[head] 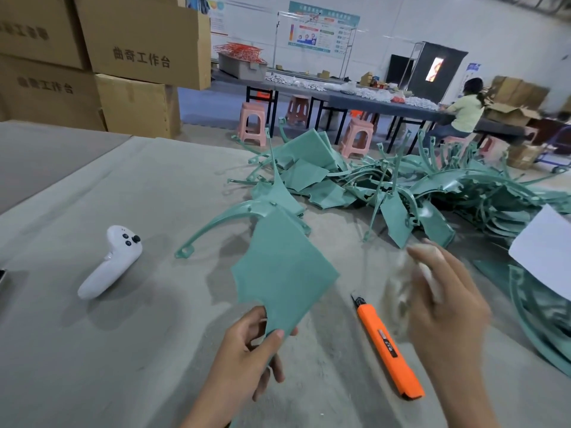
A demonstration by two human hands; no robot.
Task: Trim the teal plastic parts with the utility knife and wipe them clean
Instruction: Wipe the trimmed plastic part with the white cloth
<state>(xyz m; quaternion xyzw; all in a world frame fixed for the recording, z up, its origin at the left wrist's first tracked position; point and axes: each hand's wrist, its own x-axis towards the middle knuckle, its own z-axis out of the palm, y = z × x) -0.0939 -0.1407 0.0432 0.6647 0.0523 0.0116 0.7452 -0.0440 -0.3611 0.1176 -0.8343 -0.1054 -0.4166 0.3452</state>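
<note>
My left hand (247, 344) pinches one teal part (281, 267) by its lower corner, thumb on top and fingers underneath. It holds the flat panel tilted above the counter (139, 186), near the middle of the near edge. The part's thin curved arm reaches toward the left.

My right hand (448, 304) is apart from the left and raised just right of the panel. It is blurred, but it grips a pale cloth (398, 282). The orange utility knife (386, 347) lies on the counter between my hands, close to the near edge. Neither hand touches it, and its blade end points away from me.

With the knife down and the cloth up, I judge this piece is at the wiping step. I can't see its edges well enough to say the trim is clean.

Most of the job looks to be ahead. A big tangled pile of teal parts (401, 183) covers the far right of the counter, and more lie along the right edge beside a white sheet (547, 251). I cannot tell which of them, if any, are finished.
</note>
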